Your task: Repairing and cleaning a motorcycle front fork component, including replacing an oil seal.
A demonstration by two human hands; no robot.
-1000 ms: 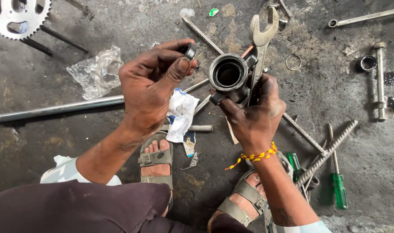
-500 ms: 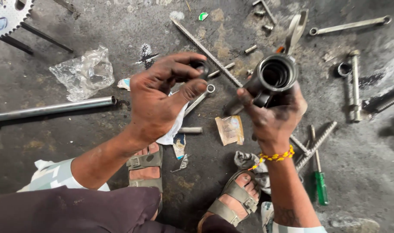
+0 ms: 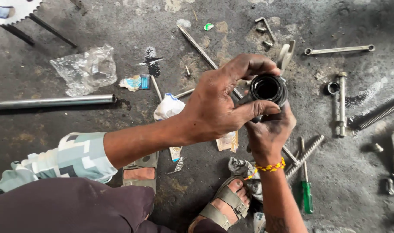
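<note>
Scene: You crouched over a stained concrete floor (image 3: 119, 129) strewn with tools and metal parts, your sandalled feet under your arms.
Left hand: Your left hand (image 3: 218, 108) reached across from the left, its fingers (image 3: 253, 64) curled over the top of a black cylindrical metal sleeve (image 3: 268, 89) and its thumb pressed along the sleeve's lower edge, so the hand was closed on the part.
Right hand: Your right hand (image 3: 270, 131), a yellow and orange bead bracelet (image 3: 268, 167) at its wrist, cupped the same sleeve from below; its fingers were wrapped around the underside, mostly hidden behind the part.
Sleeve: It was held in the air between both hands, above the floor, its open round bore turned up toward the camera.
Just behind the hands: An open-end spanner (image 3: 286, 54) lay on the floor, touching nothing you held as far as could be told.
Right of the hands: A ring spanner (image 3: 339, 50), a long bolt (image 3: 342, 103) with a small ring (image 3: 333, 88) beside it, and a threaded rod (image 3: 380, 115) lay well apart.
Below the right wrist: A green-handled screwdriver (image 3: 307, 190) lay beside another threaded rod (image 3: 307, 153).
Left side: A steel pipe (image 3: 50, 102), a crumpled clear plastic bag (image 3: 84, 69) and, at the top corner, a toothed sprocket (image 3: 11, 9).
</note>
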